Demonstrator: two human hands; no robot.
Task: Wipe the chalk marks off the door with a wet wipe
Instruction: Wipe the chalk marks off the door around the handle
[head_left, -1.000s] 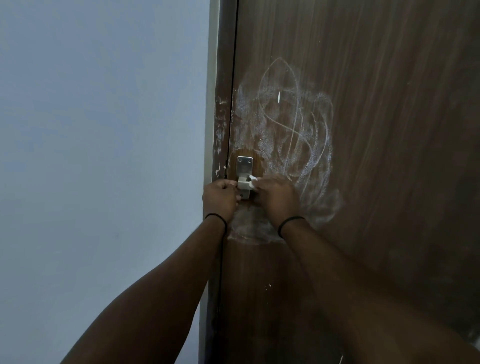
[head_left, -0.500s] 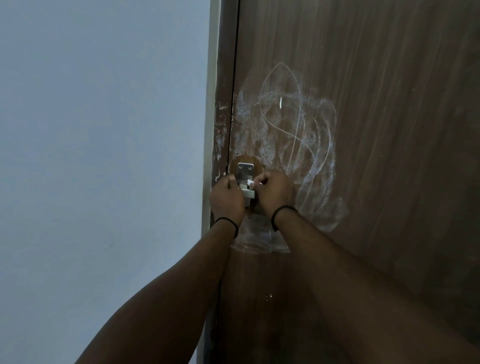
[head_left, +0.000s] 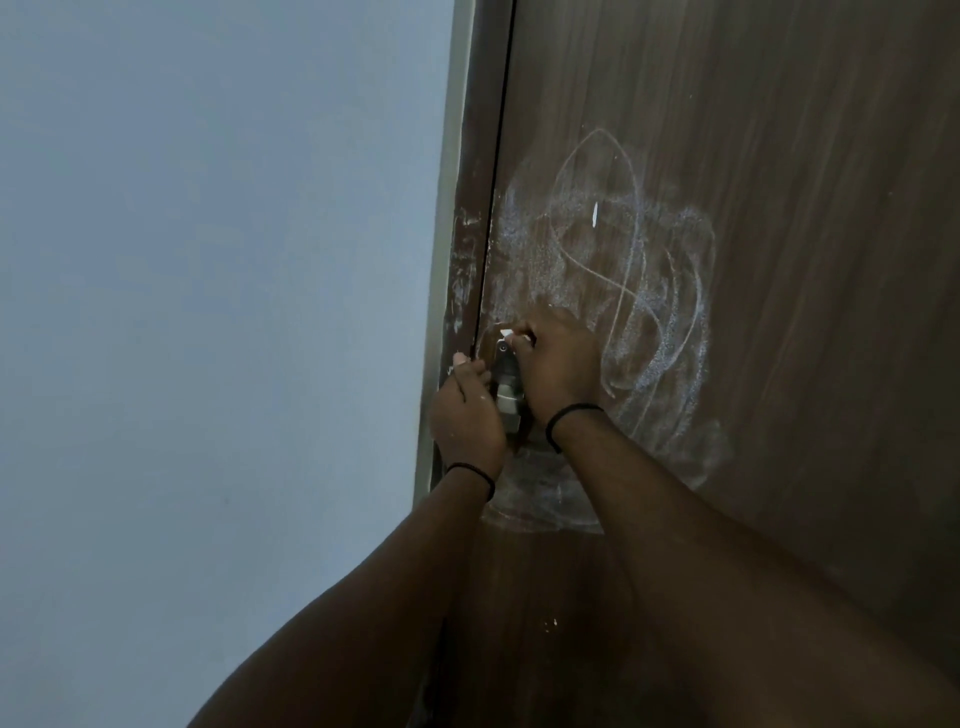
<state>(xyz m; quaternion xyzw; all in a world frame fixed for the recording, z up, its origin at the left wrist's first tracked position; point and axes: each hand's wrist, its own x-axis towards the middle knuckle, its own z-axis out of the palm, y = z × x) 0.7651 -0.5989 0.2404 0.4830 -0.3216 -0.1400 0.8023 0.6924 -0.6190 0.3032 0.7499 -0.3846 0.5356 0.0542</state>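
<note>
Against brown door (head_left: 779, 156), chalk marks (head_left: 649, 291) smeared; pale wall (head_left: 208, 312) left.

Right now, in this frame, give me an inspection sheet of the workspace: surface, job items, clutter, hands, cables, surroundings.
Surface: brown wood-grain door, shut against its frame.
Job's things: chalk marks, loops and a smeared haze, mostly unwiped; white wet wipe above the metal latch.
Clutter: nothing seen.
Hands: right hand pinches the wipe; left hand rests curled beside the latch, its grip unclear. Black band on each wrist.
Cables: nothing seen.
Surroundings: plain pale wall to the left; chalk smudges on the frame.
</note>
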